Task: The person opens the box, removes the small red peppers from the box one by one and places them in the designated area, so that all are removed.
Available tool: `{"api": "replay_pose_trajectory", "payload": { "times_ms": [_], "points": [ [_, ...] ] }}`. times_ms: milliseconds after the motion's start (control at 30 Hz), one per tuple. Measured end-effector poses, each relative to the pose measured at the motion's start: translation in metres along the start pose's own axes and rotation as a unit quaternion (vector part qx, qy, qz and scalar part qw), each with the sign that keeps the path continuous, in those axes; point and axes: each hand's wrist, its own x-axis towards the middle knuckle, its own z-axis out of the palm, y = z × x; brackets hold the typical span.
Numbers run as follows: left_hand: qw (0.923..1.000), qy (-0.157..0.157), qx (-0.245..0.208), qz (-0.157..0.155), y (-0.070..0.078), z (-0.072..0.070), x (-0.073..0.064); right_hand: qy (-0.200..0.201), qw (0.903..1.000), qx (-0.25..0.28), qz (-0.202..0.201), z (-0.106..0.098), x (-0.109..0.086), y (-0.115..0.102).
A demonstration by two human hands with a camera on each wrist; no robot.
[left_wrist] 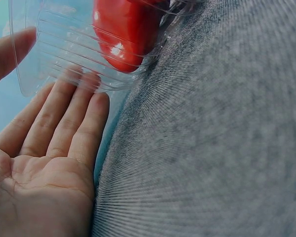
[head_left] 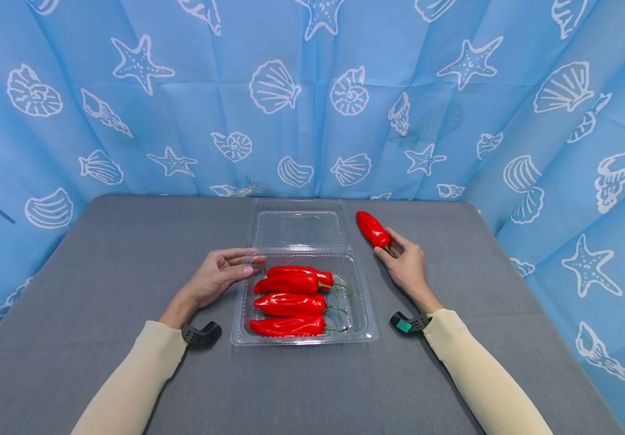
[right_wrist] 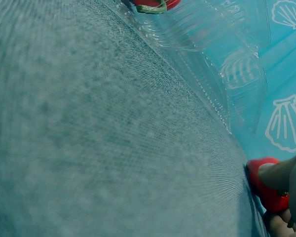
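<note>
A clear plastic clamshell container (head_left: pixel 367 314) sits with its lid (head_left: pixel 298 226) folded back, away from the person. Several long red peppers (head_left: pixel 289 305) lie crosswise in its base, green stems to the right. At the container's left wall is my left hand (head_left: pixel 217 275), its fingers nearly straight and the fingertips (left_wrist: pixel 91 81) right at the clear plastic. My right hand (head_left: pixel 407 266) pinches another red pepper (head_left: pixel 371 228) by its stem end, right of the container; its tip points away to the left. Only part of that hand shows in the right wrist view, thumb (right_wrist: pixel 276 175) over the pepper.
A grey cloth covers the table (head_left: pixel 312 393). Behind it and along both sides hangs a blue curtain (head_left: pixel 204 109) with white shells and starfish. Black bands with cameras (head_left: pixel 200 333) are strapped on both wrists, below cream sleeves (head_left: pixel 127 380).
</note>
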Motion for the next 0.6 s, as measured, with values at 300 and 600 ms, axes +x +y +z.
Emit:
{"api": "replay_pose_trajectory", "payload": {
  "times_ms": [300, 600],
  "points": [
    [0.9999, -0.003, -0.011, 0.002, -0.0004, -0.0015, -0.0011, 0.025, 0.9996, -0.01, 0.009, 0.0024, 0.0011, -0.0015],
    [1.0, -0.001, -0.005, -0.002, -0.0014, -0.0008, -0.0004, 0.025, 0.9986, -0.033, 0.035, 0.0034, 0.0044, -0.0037]
  ]
}}
